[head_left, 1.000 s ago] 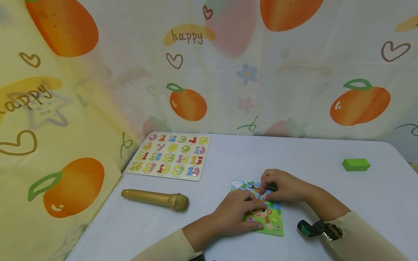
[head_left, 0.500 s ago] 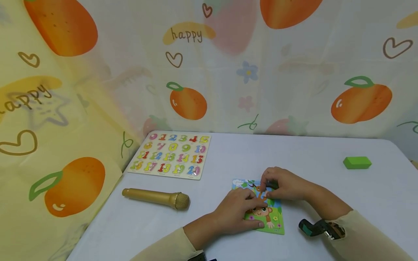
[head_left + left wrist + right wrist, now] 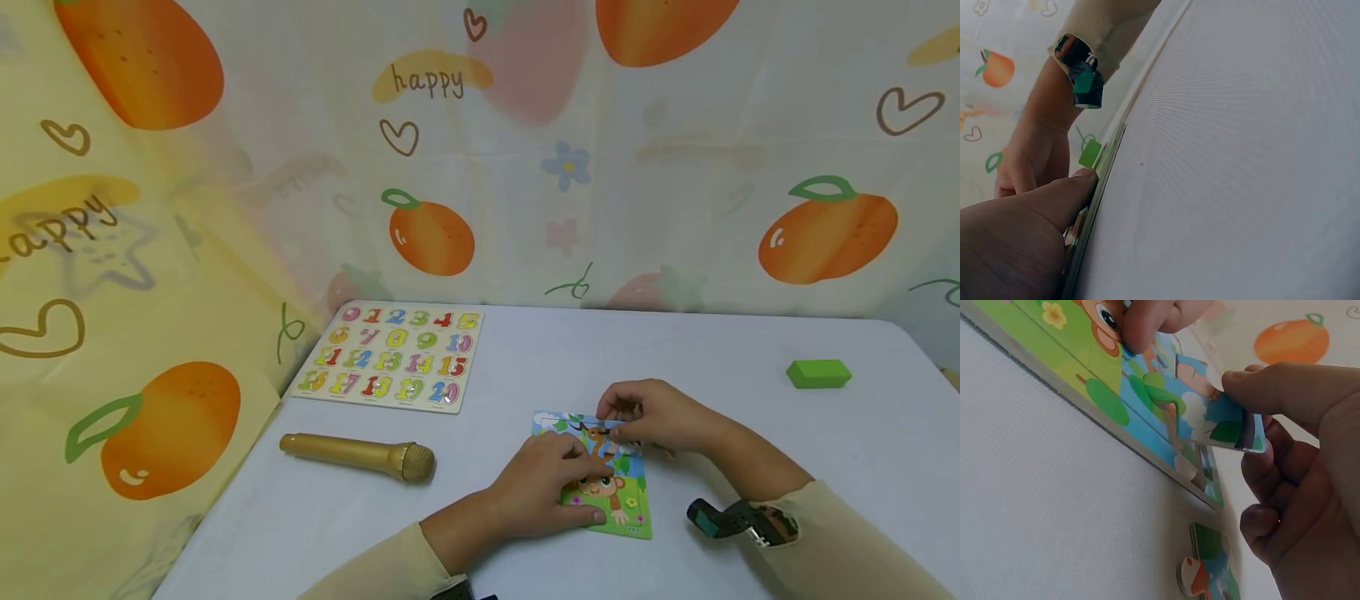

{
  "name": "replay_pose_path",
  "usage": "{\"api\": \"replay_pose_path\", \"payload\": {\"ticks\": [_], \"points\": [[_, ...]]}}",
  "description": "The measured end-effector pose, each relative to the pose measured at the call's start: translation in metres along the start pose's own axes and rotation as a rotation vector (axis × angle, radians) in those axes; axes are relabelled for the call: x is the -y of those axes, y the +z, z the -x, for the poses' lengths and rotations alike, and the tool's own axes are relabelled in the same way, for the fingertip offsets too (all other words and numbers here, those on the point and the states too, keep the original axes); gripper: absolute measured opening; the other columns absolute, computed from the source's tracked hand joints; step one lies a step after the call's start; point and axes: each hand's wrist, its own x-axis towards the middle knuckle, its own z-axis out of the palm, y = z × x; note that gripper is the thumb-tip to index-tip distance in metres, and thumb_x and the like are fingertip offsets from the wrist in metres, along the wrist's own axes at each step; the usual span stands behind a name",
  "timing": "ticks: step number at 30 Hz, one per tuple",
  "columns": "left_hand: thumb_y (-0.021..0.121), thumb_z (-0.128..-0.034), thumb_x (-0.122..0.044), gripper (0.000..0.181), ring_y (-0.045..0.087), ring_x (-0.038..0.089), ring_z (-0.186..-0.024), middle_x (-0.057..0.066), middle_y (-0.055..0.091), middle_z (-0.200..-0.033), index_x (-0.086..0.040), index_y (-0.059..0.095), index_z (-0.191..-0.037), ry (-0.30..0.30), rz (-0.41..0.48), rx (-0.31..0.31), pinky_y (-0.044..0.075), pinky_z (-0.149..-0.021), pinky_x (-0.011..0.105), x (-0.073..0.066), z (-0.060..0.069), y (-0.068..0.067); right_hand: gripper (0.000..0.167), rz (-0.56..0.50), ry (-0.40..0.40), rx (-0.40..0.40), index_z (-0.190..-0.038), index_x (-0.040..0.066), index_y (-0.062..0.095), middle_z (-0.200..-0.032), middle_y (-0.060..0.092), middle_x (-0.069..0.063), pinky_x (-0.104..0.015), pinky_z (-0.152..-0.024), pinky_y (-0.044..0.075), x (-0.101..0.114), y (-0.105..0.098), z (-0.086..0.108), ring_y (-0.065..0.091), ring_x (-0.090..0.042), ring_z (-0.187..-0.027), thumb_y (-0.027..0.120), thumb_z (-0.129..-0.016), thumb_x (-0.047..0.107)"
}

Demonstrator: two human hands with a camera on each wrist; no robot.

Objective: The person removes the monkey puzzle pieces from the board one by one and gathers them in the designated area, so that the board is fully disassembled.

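A jigsaw puzzle board with a cartoon monkey lies on the white table. My left hand rests on its left side, fingers spread over the picture and thumb along the near edge. Between thumb and fingers, my right hand pinches a blue, white and green puzzle piece, tilted over the board's upper right part. Under that piece, part of the board's recess shows in the right wrist view. Another puzzle piece lies on the table beside the board. The left fingers hide some of the picture.
A number puzzle board lies at the back left, with a gold microphone in front of it. A green block sits at the far right. A fruit-print cloth hangs behind the table.
My right hand has shifted slightly up and away from the board's middle, tilting the piece, so more of the monkey picture shows. The left hand stays in place.
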Motion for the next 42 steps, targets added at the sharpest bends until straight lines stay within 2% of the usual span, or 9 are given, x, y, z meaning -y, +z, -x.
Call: {"api": "replay_pose_path", "payload": {"ticks": [2,8,15,21,25,29,38,42], "points": [[0.077,-0.0942,-0.057,0.053,0.053,0.003,-0.109,-0.011,0.06,-0.118,-0.034,0.07,-0.141,-0.001,-0.001,0.001,0.04,-0.094,0.023,0.0,0.0,-0.001,0.016,-0.036,0.015,0.013,-0.106,0.012,0.075,-0.092,0.068,-0.001,-0.026,-0.063,0.049,0.0,-0.001,0.001,0.058,-0.017,-0.082,0.082,-0.092,0.01],[0.077,-0.0943,-0.058,0.053,0.052,0.003,-0.109,-0.011,0.059,-0.117,-0.034,0.07,-0.141,0.001,-0.001,-0.003,0.04,-0.094,0.024,-0.001,0.0,-0.002,0.017,-0.097,0.013,0.038,-0.108,0.008,0.075,-0.091,0.067,-0.003,-0.026,-0.072,0.049,0.0,-0.002,0.004,0.058,-0.017,-0.082,0.081,-0.093,0.01],[0.077,-0.0938,-0.058,0.052,0.05,0.004,-0.107,-0.01,0.057,-0.114,-0.035,0.071,-0.14,0.003,-0.001,-0.007,0.04,-0.093,0.024,-0.001,0.0,-0.001,0.022,-0.046,0.008,0.044,-0.116,0.013,0.073,-0.1,0.07,-0.003,-0.026,-0.07,0.05,-0.003,-0.001,0.006,0.06,-0.019,-0.084,0.079,-0.095,0.009],[0.078,-0.0931,-0.059,0.053,0.051,0.004,-0.106,-0.011,0.058,-0.114,-0.034,0.071,-0.14,0.013,-0.016,-0.023,0.04,-0.092,0.023,0.0,0.0,0.0,0.014,-0.011,0.003,0.021,-0.108,0.014,0.074,-0.095,0.072,0.002,-0.026,-0.074,0.051,-0.003,-0.002,0.01,0.063,-0.016,-0.086,0.079,-0.095,0.011],[0.079,-0.0928,-0.058,0.052,0.05,0.003,-0.104,-0.01,0.057,-0.112,-0.034,0.072,-0.138,0.017,-0.005,-0.031,0.039,-0.091,0.022,0.0,0.0,0.0,0.012,-0.005,0.003,0.018,-0.108,0.015,0.074,-0.093,0.07,0.001,-0.026,-0.06,0.049,-0.002,-0.003,0.012,0.061,-0.015,-0.077,0.078,-0.096,0.013],[0.079,-0.0928,-0.056,0.051,0.049,0.003,-0.103,-0.01,0.056,-0.111,-0.033,0.073,-0.138,0.027,0.006,-0.035,0.039,-0.09,0.021,-0.001,0.0,-0.001,0.011,0.011,0.024,0.006,-0.108,0.016,0.074,-0.092,0.068,0.0,-0.027,-0.051,0.047,-0.003,-0.007,0.015,0.058,-0.015,-0.07,0.077,-0.098,0.015],[0.079,-0.0923,-0.057,0.051,0.049,0.003,-0.101,-0.011,0.055,-0.11,-0.034,0.073,-0.137,0.042,-0.012,-0.054,0.039,-0.09,0.02,0.0,0.0,0.001,0.01,0.08,0.017,-0.037,-0.106,0.018,0.074,-0.089,0.065,0.003,-0.028,-0.069,0.049,-0.007,-0.022,0.027,0.058,-0.015,-0.083,0.077,-0.097,0.016],[0.08,-0.092,-0.057,0.049,0.05,0.003,-0.102,-0.012,0.056,-0.11,-0.034,0.074,-0.135,0.053,-0.021,-0.075,0.04,-0.092,0.021,0.001,0.001,0.003,0.011,0.098,0.008,-0.05,-0.107,0.018,0.074,-0.088,0.062,0.005,-0.028,-0.071,0.047,-0.01,-0.027,0.034,0.056,-0.013,-0.083,0.077,-0.097,0.016]]}}
